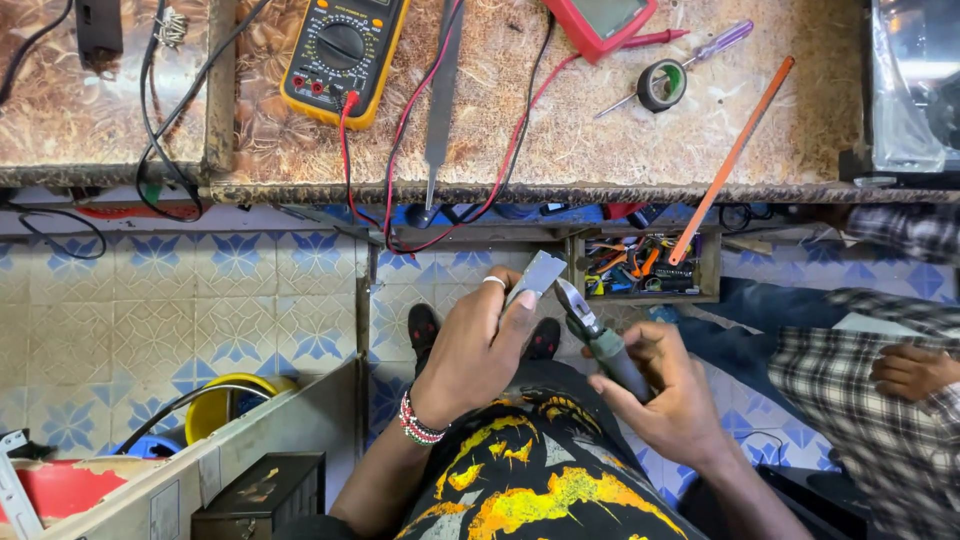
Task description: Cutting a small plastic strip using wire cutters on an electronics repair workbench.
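The left hand (pixel 470 345) pinches a small flat grey metal piece (pixel 537 273) between thumb and fingers, its grip pressed tight on the lower end so the piece sticks up past the fingertips. A ring sits on one finger and a beaded band circles the wrist. The right hand (pixel 665 390) is closed around the grey handles of a pair of cutters (pixel 598 335), whose jaws point up toward the metal piece and stand just beside its right edge; whether they touch it cannot be told.

Straight beyond both grips, an open drawer (pixel 645 268) holds a jumble of small tools. Above that lies the worn surface (pixel 560 140), carrying a yellow multimeter (pixel 340 55) with red and black leads (pixel 400 150), a long file (pixel 442 100), a roll of black tape (pixel 662 85), a screwdriver (pixel 690 55) and an orange saw blade (pixel 735 155) leaning over the edge. Right of the right grip, another person's hand (pixel 910 372) rests on a checked sleeve. Left of the left grip is patterned tiled floor (pixel 200 300).
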